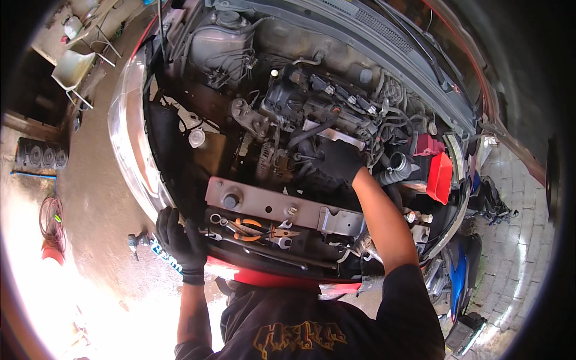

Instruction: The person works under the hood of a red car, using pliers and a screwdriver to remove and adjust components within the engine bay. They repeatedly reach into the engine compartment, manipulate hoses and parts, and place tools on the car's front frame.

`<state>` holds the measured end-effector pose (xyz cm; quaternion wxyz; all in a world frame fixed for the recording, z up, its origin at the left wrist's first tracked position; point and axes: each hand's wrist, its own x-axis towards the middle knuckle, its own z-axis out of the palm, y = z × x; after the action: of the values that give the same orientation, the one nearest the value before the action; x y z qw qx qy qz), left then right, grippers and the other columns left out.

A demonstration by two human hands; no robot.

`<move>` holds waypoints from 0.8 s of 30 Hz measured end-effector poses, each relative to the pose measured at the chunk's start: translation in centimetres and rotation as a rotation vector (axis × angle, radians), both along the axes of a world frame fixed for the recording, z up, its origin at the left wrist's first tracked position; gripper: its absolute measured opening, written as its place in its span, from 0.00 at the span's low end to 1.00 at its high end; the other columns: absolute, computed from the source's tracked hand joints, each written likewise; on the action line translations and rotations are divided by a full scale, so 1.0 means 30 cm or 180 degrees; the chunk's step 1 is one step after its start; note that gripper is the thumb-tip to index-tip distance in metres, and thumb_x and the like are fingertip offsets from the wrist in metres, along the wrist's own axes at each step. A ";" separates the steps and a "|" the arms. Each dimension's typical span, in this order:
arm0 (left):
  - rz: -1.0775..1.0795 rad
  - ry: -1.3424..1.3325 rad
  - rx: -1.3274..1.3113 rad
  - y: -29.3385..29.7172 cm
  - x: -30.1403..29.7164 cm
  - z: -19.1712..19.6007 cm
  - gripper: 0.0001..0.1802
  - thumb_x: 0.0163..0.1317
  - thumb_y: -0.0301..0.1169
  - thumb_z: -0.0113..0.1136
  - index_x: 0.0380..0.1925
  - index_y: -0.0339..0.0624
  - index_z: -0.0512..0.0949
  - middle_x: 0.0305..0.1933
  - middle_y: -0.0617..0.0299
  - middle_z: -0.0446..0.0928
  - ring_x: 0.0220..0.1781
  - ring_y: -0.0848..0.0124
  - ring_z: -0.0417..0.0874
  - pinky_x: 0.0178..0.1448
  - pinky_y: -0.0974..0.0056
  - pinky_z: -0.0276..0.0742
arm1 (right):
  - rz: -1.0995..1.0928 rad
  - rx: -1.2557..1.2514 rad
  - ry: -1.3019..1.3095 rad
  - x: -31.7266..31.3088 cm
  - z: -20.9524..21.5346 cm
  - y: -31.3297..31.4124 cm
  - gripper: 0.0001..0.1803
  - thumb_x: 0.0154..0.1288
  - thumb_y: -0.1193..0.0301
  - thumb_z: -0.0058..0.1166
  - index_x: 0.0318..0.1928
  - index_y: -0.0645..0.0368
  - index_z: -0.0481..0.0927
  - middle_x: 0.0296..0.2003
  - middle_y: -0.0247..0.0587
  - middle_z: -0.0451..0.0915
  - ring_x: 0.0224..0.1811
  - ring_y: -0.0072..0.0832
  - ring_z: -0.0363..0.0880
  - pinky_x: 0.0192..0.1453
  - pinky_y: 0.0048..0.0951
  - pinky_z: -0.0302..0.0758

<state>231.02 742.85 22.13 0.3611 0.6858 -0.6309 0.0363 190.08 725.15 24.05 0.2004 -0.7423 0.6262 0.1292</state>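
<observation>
My right hand (341,159), in a black glove, reaches into the front of the engine bay beside the engine (327,99). Its fingers look curled in among the hoses; what they grip, if anything, is hidden. A black hose (309,135) runs just left of it. My left hand (179,237), also gloved in black, lies with fingers stretched out on the car's front edge by the headlight (129,132). Close to it on the front ledge lie pliers with orange handles (249,230), several open-end wrenches (282,242) and a long metal bar (279,255).
A metal crossbar (252,198) spans the bay's front. At right are the battery's red cover (441,177) and an open corrugated hose (396,168). On the left floor stand a chair (73,69) and a coiled red hose (53,225). A blue motorbike (458,273) stands at right.
</observation>
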 end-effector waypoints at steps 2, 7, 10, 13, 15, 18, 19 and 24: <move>0.0014 0.0033 0.0017 -0.001 0.001 0.000 0.21 0.70 0.32 0.62 0.59 0.32 0.79 0.64 0.44 0.79 0.69 0.43 0.76 0.73 0.42 0.68 | -0.0166 -0.0191 -0.0074 0.014 0.003 0.016 0.19 0.63 0.51 0.66 0.42 0.54 0.87 0.39 0.48 0.89 0.45 0.48 0.88 0.50 0.50 0.82; -0.0041 -0.0022 0.0036 -0.011 0.003 0.006 0.21 0.69 0.32 0.61 0.59 0.32 0.79 0.63 0.45 0.80 0.69 0.44 0.75 0.74 0.41 0.68 | 0.0279 -0.0482 -0.0619 -0.037 -0.015 0.040 0.14 0.65 0.58 0.64 0.41 0.56 0.85 0.36 0.49 0.87 0.43 0.49 0.88 0.46 0.48 0.81; -0.0004 0.0021 0.0071 -0.012 -0.002 0.010 0.21 0.69 0.32 0.61 0.59 0.33 0.79 0.63 0.45 0.80 0.69 0.44 0.75 0.74 0.42 0.67 | 0.0296 -0.0553 -0.1302 -0.111 -0.012 0.114 0.11 0.65 0.66 0.64 0.44 0.57 0.85 0.35 0.50 0.86 0.41 0.48 0.87 0.45 0.47 0.81; -0.0031 0.0041 0.0108 -0.016 -0.005 0.016 0.21 0.69 0.32 0.61 0.59 0.33 0.80 0.62 0.44 0.80 0.69 0.43 0.75 0.74 0.42 0.67 | 0.0329 -0.0173 -0.1575 -0.156 -0.001 0.229 0.12 0.66 0.68 0.62 0.48 0.56 0.85 0.41 0.50 0.86 0.44 0.49 0.86 0.50 0.47 0.80; 0.0025 0.0040 0.0092 -0.012 -0.002 0.010 0.21 0.70 0.33 0.61 0.58 0.34 0.80 0.62 0.44 0.80 0.68 0.43 0.76 0.73 0.42 0.68 | 0.0399 -0.0118 -0.1728 -0.174 0.000 0.307 0.15 0.64 0.71 0.62 0.52 0.56 0.85 0.46 0.51 0.85 0.50 0.50 0.85 0.55 0.46 0.80; 0.0055 0.0051 0.0019 -0.008 0.000 0.005 0.20 0.70 0.34 0.62 0.58 0.35 0.80 0.61 0.45 0.80 0.68 0.43 0.77 0.72 0.42 0.69 | 0.0305 -0.0274 -0.2081 -0.229 -0.068 0.402 0.21 0.61 0.80 0.62 0.55 0.57 0.84 0.56 0.52 0.82 0.63 0.49 0.79 0.64 0.44 0.77; 0.0068 0.0048 -0.0008 -0.008 0.000 0.007 0.20 0.70 0.34 0.62 0.57 0.35 0.81 0.61 0.45 0.81 0.67 0.43 0.77 0.72 0.42 0.70 | 0.0178 -0.0169 -0.2180 -0.264 -0.094 0.421 0.21 0.61 0.81 0.61 0.56 0.57 0.85 0.60 0.52 0.81 0.68 0.48 0.76 0.68 0.44 0.75; 0.0018 0.0024 -0.0027 -0.016 -0.004 0.013 0.19 0.70 0.34 0.63 0.56 0.35 0.81 0.60 0.46 0.81 0.67 0.43 0.78 0.71 0.42 0.71 | -0.0076 0.0169 -0.1808 -0.369 -0.330 0.420 0.21 0.63 0.83 0.54 0.56 0.58 0.86 0.68 0.53 0.77 0.78 0.46 0.67 0.78 0.44 0.67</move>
<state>230.89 742.37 22.51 0.3663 0.6861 -0.6274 0.0374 179.02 737.76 14.16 0.3887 -0.7358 0.5500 -0.0700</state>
